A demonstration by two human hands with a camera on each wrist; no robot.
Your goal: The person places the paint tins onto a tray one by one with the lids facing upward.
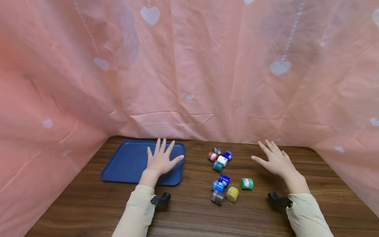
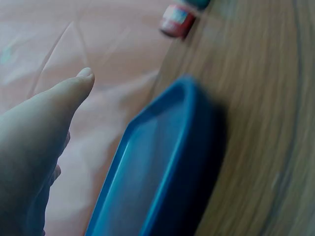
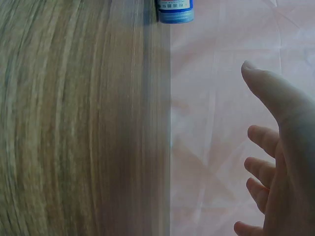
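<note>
Paint jars [image 1: 222, 174] untouched — both hands spread flat; left [image 1: 161, 160] over tray [image 1: 124, 163]

Work surface: a wooden table [image 1: 195, 210] with a dark brown, straight-grained top, running wall to wall across the lower part of the scene. The grain shows clearly in both wrist views, with some motion blur. Enclosure: a pink plastic sheet [image 1: 207, 65] hangs behind the table and wraps round its left and right sides. The sheet is creased and wrinkled, and printed with pale white hearts [image 1: 150, 14] on dotted strings. Its lower edge meets the tabletop along the far side. Lighting: even and soft; faint shadows only. No floor or window visible.
</note>
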